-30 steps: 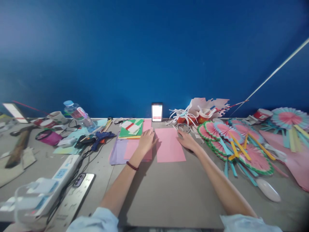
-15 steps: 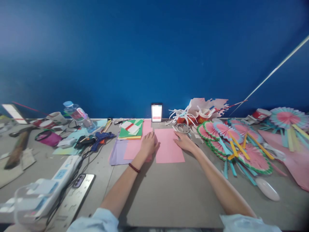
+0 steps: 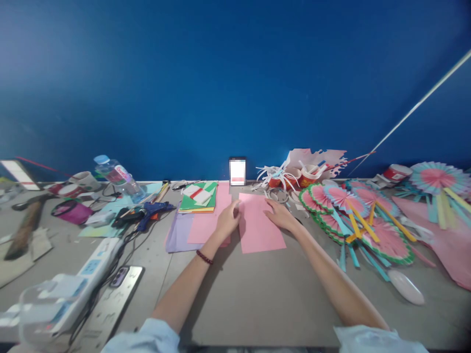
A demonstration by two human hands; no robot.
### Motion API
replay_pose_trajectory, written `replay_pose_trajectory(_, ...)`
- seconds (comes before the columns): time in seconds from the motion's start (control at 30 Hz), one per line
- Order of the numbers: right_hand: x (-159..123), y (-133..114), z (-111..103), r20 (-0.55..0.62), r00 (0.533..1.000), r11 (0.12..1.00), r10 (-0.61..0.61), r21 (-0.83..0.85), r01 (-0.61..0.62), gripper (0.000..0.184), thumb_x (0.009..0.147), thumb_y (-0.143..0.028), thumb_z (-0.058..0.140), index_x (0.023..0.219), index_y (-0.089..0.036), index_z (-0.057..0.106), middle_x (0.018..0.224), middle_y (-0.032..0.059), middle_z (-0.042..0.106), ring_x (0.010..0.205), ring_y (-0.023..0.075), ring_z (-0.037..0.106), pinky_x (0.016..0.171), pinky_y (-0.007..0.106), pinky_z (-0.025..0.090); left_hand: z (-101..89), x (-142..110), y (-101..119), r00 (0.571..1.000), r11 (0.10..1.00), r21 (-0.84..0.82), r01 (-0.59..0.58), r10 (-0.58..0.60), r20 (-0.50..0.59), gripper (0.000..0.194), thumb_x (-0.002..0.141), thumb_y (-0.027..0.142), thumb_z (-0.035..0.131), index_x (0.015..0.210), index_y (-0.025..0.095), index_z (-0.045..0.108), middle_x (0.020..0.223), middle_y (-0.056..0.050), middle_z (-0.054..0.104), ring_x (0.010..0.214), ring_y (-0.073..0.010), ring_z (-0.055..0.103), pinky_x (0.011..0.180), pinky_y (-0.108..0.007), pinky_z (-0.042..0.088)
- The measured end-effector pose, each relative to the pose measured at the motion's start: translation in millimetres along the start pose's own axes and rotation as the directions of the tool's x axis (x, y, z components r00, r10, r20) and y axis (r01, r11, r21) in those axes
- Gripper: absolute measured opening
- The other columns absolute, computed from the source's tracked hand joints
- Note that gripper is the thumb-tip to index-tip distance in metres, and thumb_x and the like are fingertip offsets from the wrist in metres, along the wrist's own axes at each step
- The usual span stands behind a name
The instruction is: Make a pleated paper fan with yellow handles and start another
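Observation:
A sheet of pink paper [image 3: 259, 228] lies on the grey table in front of me, turned slightly. My left hand [image 3: 228, 219] is at its left edge, fingers curled and thumb close to the fingertips, pinching the edge. Over the upper right edge, my right hand [image 3: 280, 214] rests with its fingers stretched out and slightly apart. Left of the sheet is a pile with more pink paper [image 3: 206, 229], purple sheets [image 3: 176, 238] and green paper [image 3: 187, 202] with white and red scraps on top.
Pleated paper fans [image 3: 386, 240] with ribbons and a white oval object [image 3: 406, 288] lie at right. Paper cups [image 3: 308, 177] with strips stand behind. On the left are a blue glue gun [image 3: 150, 214], bottle [image 3: 123, 179], power strip [image 3: 90, 274], phone [image 3: 121, 294] and hammer [image 3: 27, 225].
The pink sheet has turned a little, its near edge shifting toward me and to the right. My left hand's fingers have curled more at its edge; my right hand has hardly moved.

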State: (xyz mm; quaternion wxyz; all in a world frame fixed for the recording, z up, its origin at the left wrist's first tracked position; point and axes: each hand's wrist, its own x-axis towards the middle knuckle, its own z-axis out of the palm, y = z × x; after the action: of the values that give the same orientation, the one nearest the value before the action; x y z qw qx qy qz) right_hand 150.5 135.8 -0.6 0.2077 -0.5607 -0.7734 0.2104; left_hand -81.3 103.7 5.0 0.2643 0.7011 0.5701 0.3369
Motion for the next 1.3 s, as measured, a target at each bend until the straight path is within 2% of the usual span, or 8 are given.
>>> replay_pose_trajectory(0.27, 1, -2, -7, -0.002, 0.999, 0.999, 0.041, -0.028, -0.041, 0.048, 0.084, -0.021, 0.052, 0.131, -0.011, 0.052, 0.136, 0.0182, 0.054, 0.129, 0.0272, 0.048, 0.110, 0.043, 0.033, -19.1, 10, -10, 0.983, 0.989, -0.034, -0.145, 0.140, -0.121, 0.041, 0.081, 0.010, 0.048, 0.117, 0.023, 0.061, 0.105, -0.006, 0.066, 0.087, -0.0165, 0.062, 0.080, -0.029, 0.050)
replay_pose_trajectory(0.4, 3, 2, -4, -0.011, 0.999, 0.998, 0.048, -0.042, -0.049, 0.046, 0.084, -0.022, 0.053, 0.129, -0.011, 0.053, 0.134, 0.0186, 0.055, 0.128, 0.0278, 0.049, 0.109, 0.044, 0.034, -31.8, 13, -11, 0.977, 0.985, -0.131, -0.117, 0.090, -0.194, 0.039, 0.080, 0.013, 0.050, 0.116, 0.023, 0.061, 0.098, -0.004, 0.064, 0.060, -0.0093, 0.056, 0.064, -0.024, 0.052)
replay_pose_trajectory(0.5, 3, 4, -4, -0.049, 0.999, 0.999, -0.001, -0.041, -0.001, 0.050, 0.082, -0.018, 0.054, 0.132, -0.013, 0.051, 0.133, 0.0172, 0.055, 0.127, 0.0271, 0.049, 0.108, 0.044, 0.034, -40.3, 14, -8, 0.977, 0.965, -0.253, -0.071, 0.016, -0.214, 0.038, 0.078, 0.016, 0.052, 0.115, 0.021, 0.060, 0.097, -0.004, 0.059, 0.054, -0.0063, 0.052, 0.049, -0.019, 0.048)
replay_pose_trajectory(0.57, 1, 3, -6, -0.056, 0.998, 0.999, -0.019, -0.028, 0.017, 0.058, 0.079, -0.016, 0.057, 0.136, -0.015, 0.047, 0.126, 0.0154, 0.058, 0.117, 0.0258, 0.055, 0.104, 0.043, 0.039, -44.2, 15, -7, 0.976, 0.956, -0.288, -0.050, -0.015, -0.217, 0.037, 0.077, 0.018, 0.053, 0.114, 0.020, 0.061, 0.097, -0.004, 0.058, 0.055, -0.0065, 0.052, 0.045, -0.018, 0.046)
replay_pose_trajectory(0.7, -4, -4, -14, 0.051, 0.998, 0.996, -0.044, 0.075, 0.040, 0.082, 0.077, -0.015, 0.059, 0.150, -0.020, 0.022, 0.111, 0.0086, 0.062, 0.072, 0.0144, 0.061, 0.082, 0.034, 0.050, -47.1, 17, -10, 0.970, 0.938, -0.344, -0.041, -0.046, -0.241, 0.033, 0.076, 0.023, 0.055, 0.108, 0.019, 0.062, 0.096, -0.004, 0.059, 0.055, -0.0070, 0.052, 0.045, -0.019, 0.047)
replay_pose_trajectory(0.8, -6, -13, -19, 0.098, 0.989, 0.989, -0.108, 0.115, 0.096, 0.086, 0.077, -0.013, 0.056, 0.152, -0.025, 0.015, 0.113, 0.0074, 0.062, 0.065, 0.0122, 0.058, 0.074, 0.030, 0.050, -47.7, 18, -13, 0.962, 0.912, -0.410, -0.019, -0.095, -0.257, 0.032, 0.076, 0.028, 0.058, 0.105, 0.019, 0.063, 0.099, -0.005, 0.060, 0.059, -0.0077, 0.053, 0.048, -0.020, 0.048)
replay_pose_trajectory(1.07, -6, -26, -23, 0.024, 0.979, 0.956, -0.205, 0.219, 0.195, 0.048, 0.083, -0.023, 0.052, 0.131, -0.024, 0.057, 0.122, 0.0063, 0.065, 0.093, 0.0186, 0.063, 0.082, 0.032, 0.050, -49.0, 20, -17, 0.946, 0.787, -0.613, 0.073, -0.250, -0.208, 0.040, 0.069, 0.034, 0.066, 0.107, 0.019, 0.061, 0.085, -0.001, 0.056, 0.051, -0.0046, 0.047, 0.048, -0.019, 0.043)
replay_pose_trajectory(1.3, -5, -23, -23, -0.020, 0.981, 0.918, -0.193, 0.349, 0.188, 0.028, 0.082, -0.027, 0.053, 0.100, -0.021, 0.075, 0.117, 0.0079, 0.068, 0.107, 0.0215, 0.063, 0.095, 0.036, 0.048, -45.4, 22, -27, 0.955, 0.851, -0.522, 0.059, -0.200, -0.219, 0.034, 0.070, 0.039, 0.066, 0.095, 0.016, 0.066, 0.086, -0.003, 0.058, 0.059, -0.0077, 0.048, 0.051, -0.019, 0.041)
